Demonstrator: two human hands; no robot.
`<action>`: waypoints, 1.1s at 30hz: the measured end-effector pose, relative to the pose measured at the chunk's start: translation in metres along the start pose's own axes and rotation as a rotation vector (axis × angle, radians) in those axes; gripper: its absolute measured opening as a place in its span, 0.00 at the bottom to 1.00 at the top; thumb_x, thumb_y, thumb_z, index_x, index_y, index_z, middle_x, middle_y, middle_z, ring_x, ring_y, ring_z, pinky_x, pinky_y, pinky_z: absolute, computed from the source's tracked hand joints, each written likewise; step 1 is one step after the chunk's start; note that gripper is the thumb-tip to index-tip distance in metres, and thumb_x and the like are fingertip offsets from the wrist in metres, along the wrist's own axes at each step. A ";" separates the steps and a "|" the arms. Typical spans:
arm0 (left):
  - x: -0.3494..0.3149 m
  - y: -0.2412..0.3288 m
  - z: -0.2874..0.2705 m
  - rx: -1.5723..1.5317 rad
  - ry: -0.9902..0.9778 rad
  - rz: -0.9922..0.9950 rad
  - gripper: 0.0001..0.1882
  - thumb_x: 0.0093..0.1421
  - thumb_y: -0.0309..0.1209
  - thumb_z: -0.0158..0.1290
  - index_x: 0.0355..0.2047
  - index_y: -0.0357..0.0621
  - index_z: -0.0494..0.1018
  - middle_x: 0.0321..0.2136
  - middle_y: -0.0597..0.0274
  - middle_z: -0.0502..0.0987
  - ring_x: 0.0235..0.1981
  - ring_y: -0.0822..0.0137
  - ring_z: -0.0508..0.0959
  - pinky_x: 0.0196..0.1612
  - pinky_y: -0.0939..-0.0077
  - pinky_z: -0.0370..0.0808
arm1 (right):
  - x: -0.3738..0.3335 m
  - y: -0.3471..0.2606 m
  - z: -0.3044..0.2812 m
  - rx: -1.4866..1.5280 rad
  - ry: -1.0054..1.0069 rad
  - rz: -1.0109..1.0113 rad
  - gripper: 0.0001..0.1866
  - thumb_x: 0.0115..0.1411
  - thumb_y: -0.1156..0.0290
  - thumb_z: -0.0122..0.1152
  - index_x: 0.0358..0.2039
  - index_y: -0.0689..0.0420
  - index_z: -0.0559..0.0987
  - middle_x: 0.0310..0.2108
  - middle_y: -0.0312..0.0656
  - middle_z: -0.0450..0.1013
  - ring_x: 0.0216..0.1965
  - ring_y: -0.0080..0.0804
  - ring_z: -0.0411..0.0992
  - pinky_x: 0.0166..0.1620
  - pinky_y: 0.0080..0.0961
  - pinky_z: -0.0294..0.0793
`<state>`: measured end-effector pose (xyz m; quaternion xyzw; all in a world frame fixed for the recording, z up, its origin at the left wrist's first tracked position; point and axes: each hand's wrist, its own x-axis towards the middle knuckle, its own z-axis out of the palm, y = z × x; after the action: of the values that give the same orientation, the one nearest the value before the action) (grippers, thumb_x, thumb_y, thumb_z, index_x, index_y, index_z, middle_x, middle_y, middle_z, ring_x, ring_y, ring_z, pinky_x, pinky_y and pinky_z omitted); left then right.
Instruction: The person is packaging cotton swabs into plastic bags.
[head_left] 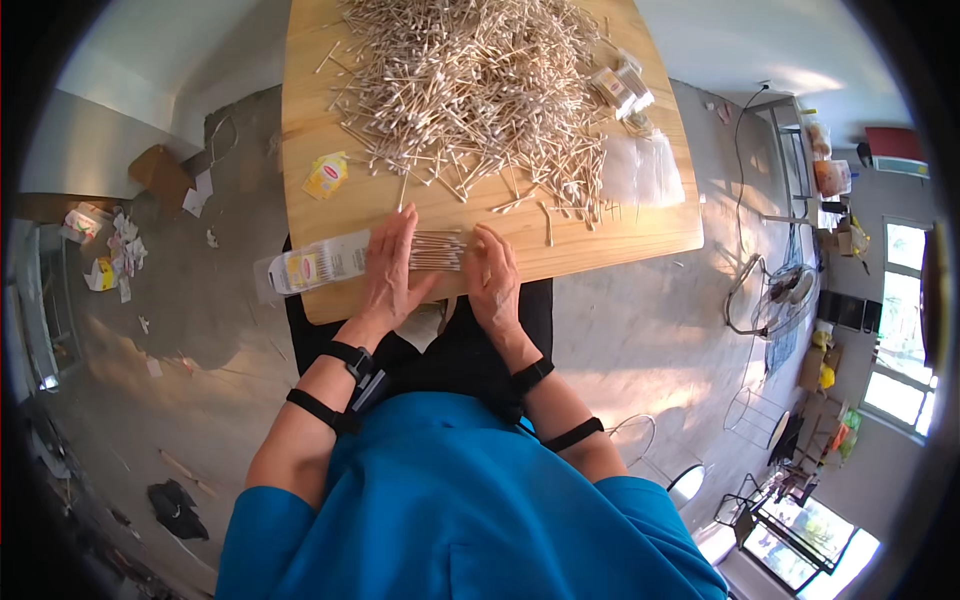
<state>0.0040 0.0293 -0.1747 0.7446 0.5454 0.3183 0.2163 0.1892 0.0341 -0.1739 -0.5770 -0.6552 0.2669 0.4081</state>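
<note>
A row of cotton swabs [436, 250] lies side by side at the table's near edge, between my two hands. My left hand [388, 270] rests across the swabs' left part and the right end of a clear plastic packet [345, 255], fingers stretched and thumb apart. The packet has a yellow label and lies flat, its left end reaching past the table corner. How far the swabs go into it is hidden under my left hand. At the swabs' right ends my right hand [494, 280] has its fingers slightly bent, holding nothing that I can see.
A big heap of loose cotton swabs [470, 90] covers the far part of the wooden table [320, 215]. Left of it lies a yellow label card [326, 175]. Clear plastic bags [645, 170] and filled packets [622, 85] are at the right. A fan [785, 290] stands on the floor.
</note>
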 end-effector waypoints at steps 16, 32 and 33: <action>-0.002 0.011 0.008 -0.119 0.304 -0.169 0.34 0.63 0.20 0.48 0.69 0.37 0.52 0.65 0.41 0.60 0.64 0.43 0.63 0.66 0.55 0.61 | -0.005 -0.019 0.047 0.158 0.209 0.120 0.16 0.64 0.85 0.47 0.51 0.61 0.74 0.60 0.53 0.66 0.61 0.51 0.66 0.62 0.39 0.67; -0.021 0.000 -0.019 -0.142 0.056 -0.285 0.33 0.54 0.18 0.59 0.61 0.43 0.63 0.56 0.51 0.68 0.53 0.53 0.72 0.52 0.63 0.73 | 0.028 -0.016 0.030 -0.302 -0.277 -0.305 0.06 0.53 0.70 0.66 0.32 0.54 0.79 0.37 0.39 0.70 0.41 0.41 0.71 0.45 0.37 0.69; -0.021 0.000 -0.020 -0.143 0.056 -0.287 0.33 0.54 0.18 0.59 0.61 0.43 0.63 0.56 0.51 0.68 0.53 0.53 0.72 0.52 0.63 0.73 | 0.029 -0.022 0.027 -0.277 -0.233 -0.294 0.06 0.53 0.70 0.66 0.31 0.54 0.78 0.36 0.39 0.70 0.41 0.41 0.71 0.44 0.37 0.70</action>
<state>-0.0147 0.0088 -0.1659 0.6325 0.6282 0.3425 0.2967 0.1551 0.0614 -0.1636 -0.4910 -0.8053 0.1767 0.2812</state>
